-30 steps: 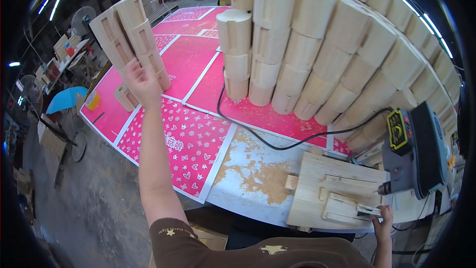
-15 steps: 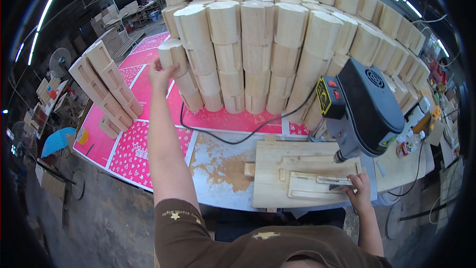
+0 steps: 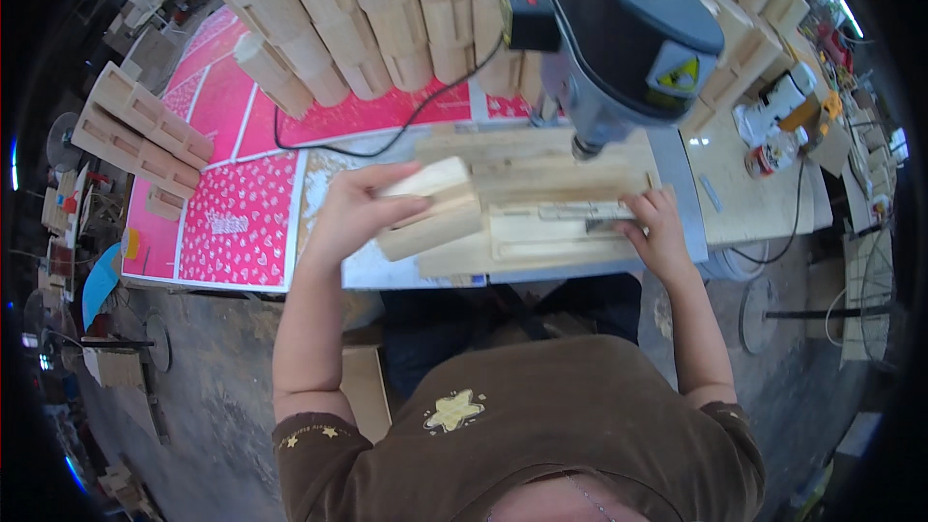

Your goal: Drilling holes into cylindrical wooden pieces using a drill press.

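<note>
My left hand [image 3: 362, 208] grips a pale wooden block [image 3: 440, 222] with rounded sides and a lengthwise groove. I hold it tilted above the left part of the wooden jig board [image 3: 619, 157], slightly blurred by motion. On that board, narrow wooden strips frame a long slot. My right hand [image 3: 652, 222] rests at the slot's right end, fingers pinched by a narrow metal piece [image 3: 601, 226] with a dark part; what exactly they grip is partly hidden. Just beyond the board stands a drill press [image 3: 628, 39], its chuck [image 3: 586, 147] over the board's far part.
Tall stacks of wooden blocks [image 3: 358, 24] line the back of the table. A smaller stack of slotted blocks [image 3: 140, 140] stands left on the pink patterned sheet [image 3: 242, 222]. A black cable [image 3: 387, 147] crosses the sheet. A plastic bottle [image 3: 773, 155] stands at right.
My left hand has brought the block from the front of the back stacks to the jig board. My right hand stays by the metal piece. The whole view has shifted downward.
</note>
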The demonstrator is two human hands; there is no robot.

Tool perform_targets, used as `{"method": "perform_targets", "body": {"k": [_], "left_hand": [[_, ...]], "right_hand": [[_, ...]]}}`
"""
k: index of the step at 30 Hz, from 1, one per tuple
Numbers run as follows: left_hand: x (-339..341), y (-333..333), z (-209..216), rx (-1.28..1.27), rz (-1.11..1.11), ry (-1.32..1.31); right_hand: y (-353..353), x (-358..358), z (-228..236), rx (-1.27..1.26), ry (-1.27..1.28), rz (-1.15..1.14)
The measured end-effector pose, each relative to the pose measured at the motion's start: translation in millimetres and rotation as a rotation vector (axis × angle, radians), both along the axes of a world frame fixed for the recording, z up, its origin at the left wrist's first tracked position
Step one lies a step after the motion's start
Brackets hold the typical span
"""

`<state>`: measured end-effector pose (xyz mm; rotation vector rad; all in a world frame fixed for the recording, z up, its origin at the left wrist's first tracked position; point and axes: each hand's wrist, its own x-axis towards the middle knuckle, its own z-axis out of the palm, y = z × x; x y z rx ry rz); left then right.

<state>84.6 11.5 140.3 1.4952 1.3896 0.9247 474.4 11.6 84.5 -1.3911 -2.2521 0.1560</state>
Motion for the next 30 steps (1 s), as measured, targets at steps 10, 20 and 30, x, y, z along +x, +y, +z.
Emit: {"method": "perform_targets", "body": {"k": [10, 20, 30], "left_hand": [[85.0, 22.4, -52.5, -0.188, -0.187, -0.004], [182.0, 19.2, -105.0, 0.263, 0.526, -0.538], [169.2, -34.7, -124.7, 0.562, 0.068, 0.085]], "right_hand": [[5.1, 15.8, -5.7, 0.035, 0.029, 0.077], [6.9, 10.9, -9.2, 0.079, 0.014, 0.068], [27.7, 20.9, -13.5, 0.084, 0.016, -0.071]]}}
